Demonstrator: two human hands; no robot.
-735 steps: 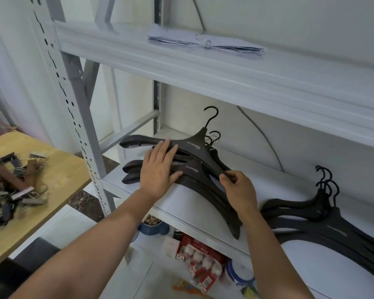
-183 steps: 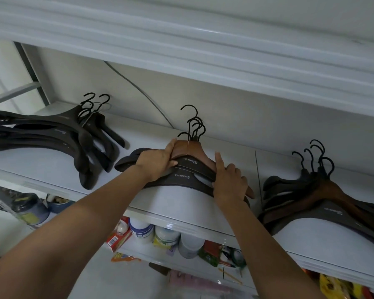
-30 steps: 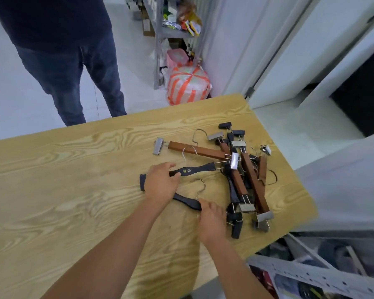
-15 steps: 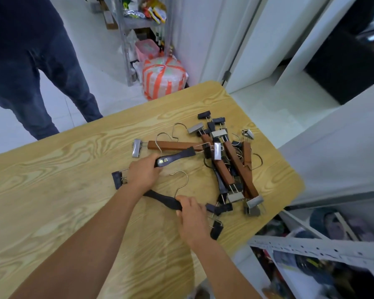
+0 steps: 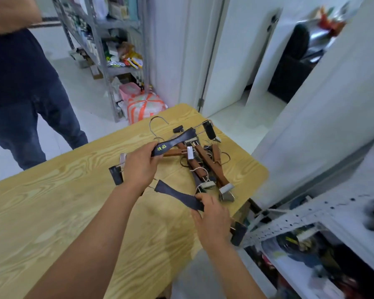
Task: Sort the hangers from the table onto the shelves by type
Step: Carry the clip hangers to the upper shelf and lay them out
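My left hand [image 5: 139, 166] grips a black clip hanger [image 5: 177, 141] with yellow lettering and lifts it above the wooden table [image 5: 52, 212]; its silver hook sticks up behind. My right hand [image 5: 212, 219] holds a second black clip hanger [image 5: 177, 196] by one end, near the table's right edge. A pile of brown wooden clip hangers [image 5: 207, 162] with metal clips, mixed with black ones, lies on the table's far right corner. The white metal shelf [image 5: 311, 212] stands at the lower right, blurred.
A person in dark jeans [image 5: 30, 104] stands beyond the table at the left. A metal rack [image 5: 108, 50] with packets and an orange-striped bundle [image 5: 145, 104] on the floor stand behind the table. White doors fill the right.
Both hands have raised their black clip hangers off the table, the left one clear of the pile. The view has swung toward the shelf at the right.
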